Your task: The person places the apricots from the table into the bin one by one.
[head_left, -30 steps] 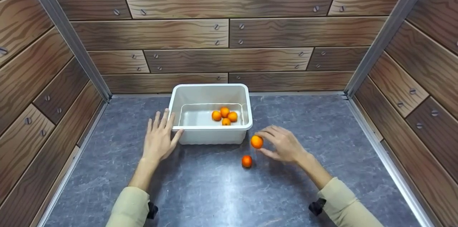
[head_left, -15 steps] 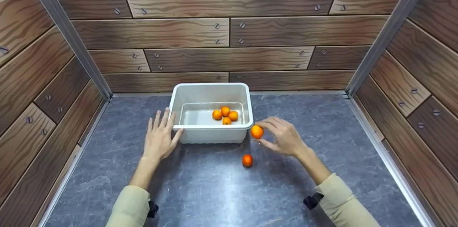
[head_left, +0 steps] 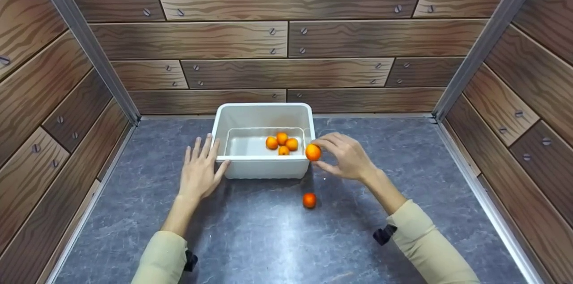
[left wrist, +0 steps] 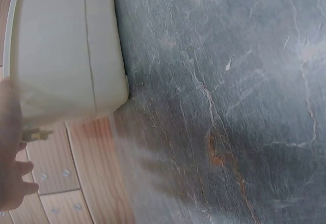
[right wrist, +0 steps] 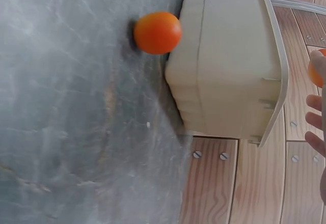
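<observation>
My right hand (head_left: pixel 347 156) pinches an orange fruit (head_left: pixel 313 152), mandarin-like, between thumb and fingers at the bin's front right corner. In the right wrist view that fruit (right wrist: pixel 317 70) is partly hidden by the hand. A white plastic bin (head_left: pixel 264 168) stands before the back wall, with several orange fruits (head_left: pixel 281 138) lying toward its right side. My left hand (head_left: pixel 199 176) rests with straight fingers along the bin's left side, its thumb at the front rim. On the tabletop in front of the bin's right corner lies a redder orange fruit (head_left: pixel 309 200), also in the right wrist view (right wrist: pixel 157 32).
The grey marbled tabletop (head_left: pixel 250 239) spreads around the bin. Wood-patterned walls (head_left: pixel 286 42) close in the back and both sides, with metal strips (head_left: pixel 463 42) along the corners.
My right hand has carried its fruit upward and slightly left, from beside the loose fruit to the bin's right rim. The left hand and the bin have stayed in place.
</observation>
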The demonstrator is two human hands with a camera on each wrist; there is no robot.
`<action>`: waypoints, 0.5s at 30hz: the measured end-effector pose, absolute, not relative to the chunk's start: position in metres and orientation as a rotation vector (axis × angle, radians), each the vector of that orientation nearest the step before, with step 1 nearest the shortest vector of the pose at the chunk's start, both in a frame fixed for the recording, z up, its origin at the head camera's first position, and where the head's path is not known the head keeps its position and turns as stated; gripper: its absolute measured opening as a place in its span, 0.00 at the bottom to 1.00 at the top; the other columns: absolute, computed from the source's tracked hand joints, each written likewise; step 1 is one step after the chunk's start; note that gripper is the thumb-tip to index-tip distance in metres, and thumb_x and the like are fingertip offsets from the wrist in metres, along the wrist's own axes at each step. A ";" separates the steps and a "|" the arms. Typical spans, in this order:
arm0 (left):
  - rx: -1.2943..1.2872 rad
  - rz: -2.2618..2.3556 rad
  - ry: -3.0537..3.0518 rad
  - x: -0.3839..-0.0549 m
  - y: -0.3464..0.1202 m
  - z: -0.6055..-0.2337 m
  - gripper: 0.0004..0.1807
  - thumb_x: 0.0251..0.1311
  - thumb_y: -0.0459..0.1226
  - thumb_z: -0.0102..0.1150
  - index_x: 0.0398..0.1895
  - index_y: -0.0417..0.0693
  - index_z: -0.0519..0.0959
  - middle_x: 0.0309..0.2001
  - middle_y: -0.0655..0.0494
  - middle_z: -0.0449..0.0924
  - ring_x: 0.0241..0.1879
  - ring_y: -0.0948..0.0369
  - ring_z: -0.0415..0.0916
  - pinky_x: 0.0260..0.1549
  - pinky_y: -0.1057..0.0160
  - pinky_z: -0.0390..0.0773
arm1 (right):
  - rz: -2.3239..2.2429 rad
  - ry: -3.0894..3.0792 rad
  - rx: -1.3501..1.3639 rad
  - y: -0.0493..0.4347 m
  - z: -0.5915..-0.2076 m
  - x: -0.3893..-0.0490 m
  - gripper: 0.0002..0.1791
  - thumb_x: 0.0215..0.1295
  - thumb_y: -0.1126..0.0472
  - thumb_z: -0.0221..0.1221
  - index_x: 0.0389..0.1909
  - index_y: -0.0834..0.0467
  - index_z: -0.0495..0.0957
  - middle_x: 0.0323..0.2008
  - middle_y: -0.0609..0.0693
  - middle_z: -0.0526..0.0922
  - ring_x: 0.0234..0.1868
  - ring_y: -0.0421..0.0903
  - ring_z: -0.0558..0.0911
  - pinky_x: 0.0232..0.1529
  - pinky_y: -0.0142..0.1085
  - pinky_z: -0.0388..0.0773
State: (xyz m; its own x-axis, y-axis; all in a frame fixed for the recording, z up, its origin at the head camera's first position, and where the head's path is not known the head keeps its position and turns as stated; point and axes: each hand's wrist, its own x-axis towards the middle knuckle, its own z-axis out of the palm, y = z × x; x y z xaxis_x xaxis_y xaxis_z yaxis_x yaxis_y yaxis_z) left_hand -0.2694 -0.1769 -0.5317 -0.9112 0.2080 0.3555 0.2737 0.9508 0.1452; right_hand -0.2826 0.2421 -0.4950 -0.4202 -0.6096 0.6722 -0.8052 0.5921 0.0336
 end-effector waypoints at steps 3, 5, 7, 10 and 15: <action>-0.345 -0.265 -2.769 -0.269 -0.177 -0.532 0.41 0.75 0.61 0.50 0.81 0.46 0.64 0.83 0.42 0.59 0.83 0.37 0.55 0.80 0.31 0.57 | 0.347 -2.165 1.149 0.237 -0.489 -0.289 0.27 0.58 0.47 0.75 0.55 0.56 0.86 0.48 0.51 0.90 0.49 0.50 0.88 0.53 0.44 0.88; -0.344 -0.257 -2.769 -0.269 -0.177 -0.532 0.41 0.75 0.61 0.50 0.81 0.46 0.64 0.83 0.42 0.59 0.83 0.37 0.55 0.79 0.31 0.57 | 0.317 -2.166 1.163 0.234 -0.486 -0.292 0.26 0.58 0.47 0.75 0.55 0.56 0.85 0.48 0.51 0.90 0.48 0.50 0.88 0.52 0.44 0.88; -0.341 -0.256 -2.769 -0.269 -0.177 -0.532 0.41 0.75 0.61 0.50 0.81 0.46 0.64 0.83 0.42 0.59 0.83 0.37 0.55 0.79 0.31 0.57 | 0.286 -2.173 1.171 0.231 -0.484 -0.297 0.27 0.59 0.46 0.74 0.55 0.56 0.85 0.47 0.51 0.90 0.47 0.50 0.88 0.51 0.44 0.88; -0.341 -0.259 -2.771 -0.269 -0.177 -0.531 0.41 0.75 0.61 0.50 0.81 0.46 0.63 0.83 0.42 0.59 0.83 0.37 0.55 0.79 0.32 0.57 | 0.236 -2.207 1.173 0.228 -0.480 -0.302 0.28 0.60 0.44 0.74 0.55 0.56 0.85 0.48 0.52 0.90 0.47 0.50 0.88 0.51 0.43 0.89; -0.351 -0.266 -2.774 -0.269 -0.177 -0.531 0.41 0.76 0.61 0.50 0.82 0.46 0.63 0.83 0.41 0.59 0.83 0.37 0.54 0.80 0.31 0.56 | 0.130 -2.284 1.175 0.224 -0.473 -0.310 0.28 0.65 0.41 0.70 0.57 0.55 0.85 0.50 0.52 0.90 0.49 0.51 0.88 0.52 0.44 0.88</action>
State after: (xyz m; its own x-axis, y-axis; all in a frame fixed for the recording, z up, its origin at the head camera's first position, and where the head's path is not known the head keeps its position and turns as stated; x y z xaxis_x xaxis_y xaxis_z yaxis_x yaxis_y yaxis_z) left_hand -0.2695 -0.1770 -0.5306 -0.9147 0.2089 0.3459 0.2708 0.9522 0.1412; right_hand -0.3097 0.2236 -0.4731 -0.4577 -0.7202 0.5213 -0.7746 0.6109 0.1639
